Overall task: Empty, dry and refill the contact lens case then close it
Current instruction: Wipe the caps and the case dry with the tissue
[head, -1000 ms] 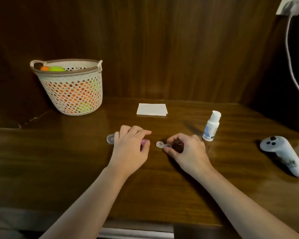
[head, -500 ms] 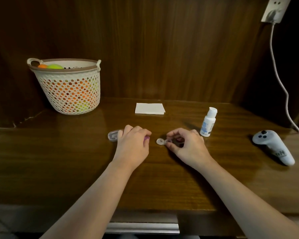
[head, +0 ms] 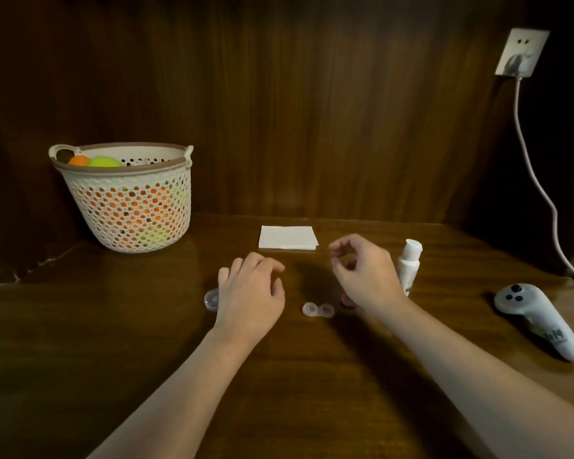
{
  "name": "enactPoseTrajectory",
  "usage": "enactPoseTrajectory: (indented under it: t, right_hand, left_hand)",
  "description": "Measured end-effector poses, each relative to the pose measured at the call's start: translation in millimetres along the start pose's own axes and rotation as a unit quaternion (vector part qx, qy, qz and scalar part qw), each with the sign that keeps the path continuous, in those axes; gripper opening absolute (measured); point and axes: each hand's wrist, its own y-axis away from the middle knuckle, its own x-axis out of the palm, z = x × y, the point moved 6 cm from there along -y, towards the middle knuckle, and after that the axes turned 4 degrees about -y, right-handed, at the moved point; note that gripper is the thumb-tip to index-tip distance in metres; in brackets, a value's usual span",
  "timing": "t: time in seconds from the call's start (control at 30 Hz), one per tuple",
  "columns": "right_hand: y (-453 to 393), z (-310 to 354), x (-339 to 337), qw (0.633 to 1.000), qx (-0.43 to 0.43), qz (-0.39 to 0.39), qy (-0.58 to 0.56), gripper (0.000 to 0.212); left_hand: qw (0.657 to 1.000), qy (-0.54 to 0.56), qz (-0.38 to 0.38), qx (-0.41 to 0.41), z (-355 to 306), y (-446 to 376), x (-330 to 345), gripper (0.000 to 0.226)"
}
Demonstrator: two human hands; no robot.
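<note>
Looking down at the wooden table [head: 113, 342], I see the biggest thing on it at the back left: a white basket [head: 130, 207] full of holes, with orange and green balls showing through them and over the rim. At the far right lies a white controller [head: 540, 321], and behind it a cable [head: 537, 180] hangs from a wall socket [head: 521, 53].

My left hand [head: 251, 294] is low over the table with its fingers loosely bent, gripping nothing I can make out. My right hand [head: 366, 273] is raised above the table, fingers curled in towards the thumb (whether anything tiny sits between them I cannot tell).

A folded white tissue [head: 287, 237] lies flat at the back of the table, beyond both hands. A small white bottle [head: 409, 263] stands upright just beside my right hand, partly hidden behind it.

The lens case [head: 318, 309] rests on the table between my two hands, touched by neither, its two round wells uncovered. A clear cap [head: 212, 298] lies at the left edge of my left hand, partly under it. A reddish cap [head: 347, 301] peeks out beneath my right wrist, just to the right of the lens case.
</note>
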Motion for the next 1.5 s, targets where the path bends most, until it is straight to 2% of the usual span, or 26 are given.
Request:
enactPoseTrajectory:
  t: [0.13,0.27,0.37,0.47,0.63,0.87,0.93,1.03,1.1,1.17,1.27,1.4,1.5]
  right_hand:
    - [-66.2,-1.2,23.8,0.993,0.019,0.043,0.112,0.032]
    - [-108.9,-14.6,56.7,0.981,0.064,0.08,0.166,0.035]
    - [-126.3,-35.3,66.9,0.983,0.162,0.038,0.076,0.034]
    - [-130.9,-57.6,69.3,0.965,0.259,-0.031,-0.028,0.026]
    - [-133.1,-65.0,75.2,0.943,0.309,-0.038,-0.115,0.009]
    - [-134.4,-62.2,79.6,0.931,0.325,-0.012,-0.168,0.016]
    - [-133.8,-61.4,79.0,0.919,0.345,-0.012,-0.19,0.026]
    - [-133.0,-55.8,77.4,0.899,0.384,0.026,-0.21,0.048]
    - [-135.0,-49.5,78.3,0.894,0.381,0.049,-0.231,0.06]
    - [-135.1,-43.2,80.3,0.895,0.359,0.056,-0.259,0.057]
    - [-134.2,-35.4,82.7,0.887,0.32,0.059,-0.327,0.056]
    - [-131.9,-12.1,69.4,0.877,0.259,0.047,-0.401,0.036]
    - [-122.9,8.9,49.0,0.883,0.225,0.028,-0.411,0.025]
  left_hand:
    - [1.0,-0.008,-0.01,-0.028,5.2,-42.1,6.9,0.03]
    - [0.999,0.005,0.049,-0.013,0.3,-89.2,37.4,0.036]
    - [0.995,0.002,0.097,-0.011,0.9,-120.0,58.4,0.043]
    - [0.993,0.009,0.116,-0.015,2.0,-136.5,74.7,0.045]
    - [0.993,-0.01,0.118,-0.028,2.6,-136.4,90.8,0.037]
    - [0.993,0.015,0.109,-0.041,4.0,-137.6,87.2,0.035]
    - [0.993,0.022,0.11,-0.043,6.0,-138.4,88.1,0.036]
    - [0.993,0.022,0.112,-0.042,8.0,-140.2,90.3,0.043]
    - [0.993,0.011,0.115,-0.035,8.3,-140.6,93.3,0.05]
    - [0.994,0.015,0.101,-0.04,9.2,-142.0,91.9,0.057]
    - [0.999,0.017,0.027,-0.034,7.8,-144.6,75.2,0.059]
    - [0.998,0.051,-0.045,-0.003,-1.7,-138.0,39.5,0.048]
    - [0.996,0.079,-0.032,-0.007,-7.7,-124.6,14.2,0.04]
